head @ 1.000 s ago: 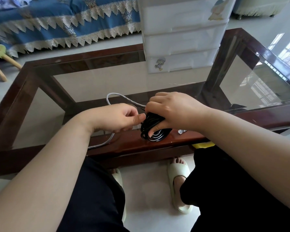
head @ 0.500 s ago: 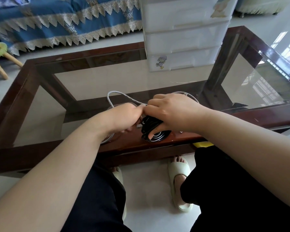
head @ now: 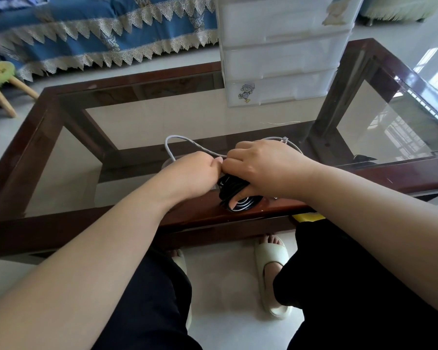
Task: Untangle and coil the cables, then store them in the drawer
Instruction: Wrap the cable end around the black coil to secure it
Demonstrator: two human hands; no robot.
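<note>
The glass table (head: pixel 116 223) carries a white drawer unit (head: pixel 281 54) at its far edge. At the near edge my right hand (head: pixel 261 168) grips the coiled black cable (head: pixel 234 190), thumb under it. My left hand (head: pixel 190 176) pinches the grey cable (head: pixel 177 141), which loops just behind both hands.

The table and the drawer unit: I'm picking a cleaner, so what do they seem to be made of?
The table looks like dark lacquered wood around clear glass panes: the frame shines, and the floor shows through the panes. The drawer unit looks like translucent white plastic, milky and matte, with a cartoon sticker on its lowest drawer.
</note>
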